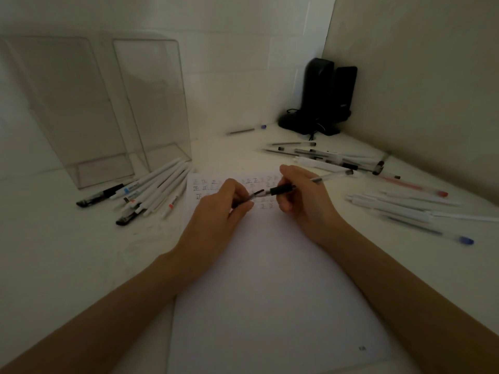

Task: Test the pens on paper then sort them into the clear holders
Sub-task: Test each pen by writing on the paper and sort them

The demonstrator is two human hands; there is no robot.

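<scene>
Over the written top edge of the paper (270, 265), close together: left hand (216, 209) and right hand (302, 198). Clamped in the curled fingers of the right hand, a clear pen (310, 181) with a black grip, barrel slanting back to the right, tip toward the left hand. Pinched at the left hand's fingertips, a dark cap (255, 196), just beside the pen's tip; touching or apart, impossible to tell. Along the paper's far edge, rows of small written marks. Left of the paper on the tabletop (67, 252), a fanned bunch of white pens (162, 182) with two black ones among them. Behind that bunch, upright, one clear holder (67, 112) and just right of it a second clear holder (154, 103). At the right rear, a loose heap of clear pens (324, 157). Nearer on the right, more white barrels, a red-capped pen (421, 188) and a blue-capped pen (465, 240). Far corner: a black device (324, 95) with a cord.
</scene>
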